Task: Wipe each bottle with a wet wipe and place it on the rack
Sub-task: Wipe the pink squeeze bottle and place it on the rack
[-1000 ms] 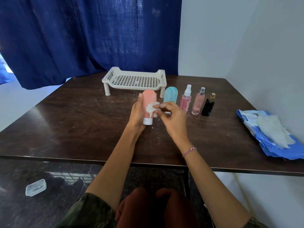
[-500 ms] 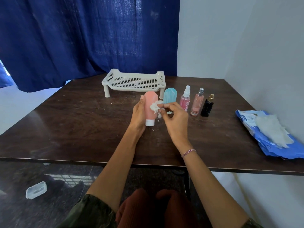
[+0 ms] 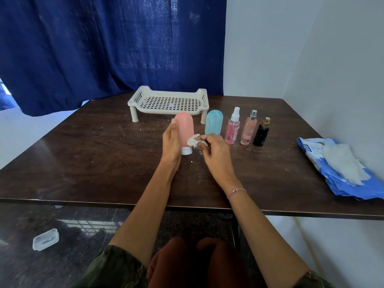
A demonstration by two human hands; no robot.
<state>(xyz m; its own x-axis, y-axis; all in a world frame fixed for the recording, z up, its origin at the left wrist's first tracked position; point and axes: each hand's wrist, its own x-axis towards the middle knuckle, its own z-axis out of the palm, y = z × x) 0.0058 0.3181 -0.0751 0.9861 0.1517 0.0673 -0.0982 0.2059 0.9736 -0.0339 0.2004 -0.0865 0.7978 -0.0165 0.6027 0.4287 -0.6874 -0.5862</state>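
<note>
My left hand (image 3: 171, 140) grips a pink squeeze bottle (image 3: 185, 129) that stands cap-down above the table. My right hand (image 3: 214, 151) pinches a small crumpled white wet wipe (image 3: 193, 140) against the bottle's lower right side. Behind them stands the cream perforated rack (image 3: 133, 102), with nothing on it. To the right, in a row, are a light blue squeeze bottle (image 3: 214, 121), a pink spray bottle with a white top (image 3: 232, 128), a taller pink spray bottle (image 3: 248, 129) and a small black bottle with a gold cap (image 3: 261, 134).
A blue wet-wipe pack (image 3: 332, 175) with a white wipe pulled out lies at the table's right edge by the wall. A dark blue curtain hangs behind the brown table (image 3: 83, 154). A small clear plastic lid (image 3: 45, 239) lies on the floor at the lower left.
My right hand has slid the wipe down the pink bottle from its middle to near the cap. The left hand still holds the bottle in the same place.
</note>
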